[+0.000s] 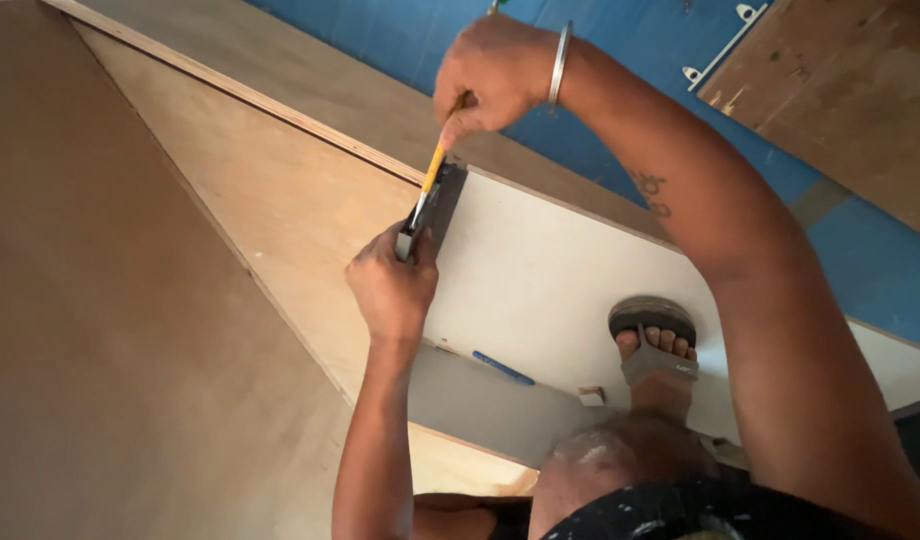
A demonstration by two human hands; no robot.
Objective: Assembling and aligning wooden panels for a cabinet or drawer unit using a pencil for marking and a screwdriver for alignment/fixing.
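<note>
Head view: the right hand [490, 75] grips a yellow pencil [436, 163], its tip at the corner of the flat white laminated board [560, 290]. The left hand [390, 285] clamps a dark metal try square [435, 205] against the board's edge. The board appears stiff, heavy and smooth; the sandalled foot [655, 345] pins it down.

We held both arms stretched forward. Our left hand [388, 285] was curled shut, knuckles up, pressing down. Our right hand [488, 72] was pinched closed beyond it, wrist bent, forearm crossing diagonally from lower right.
</note>
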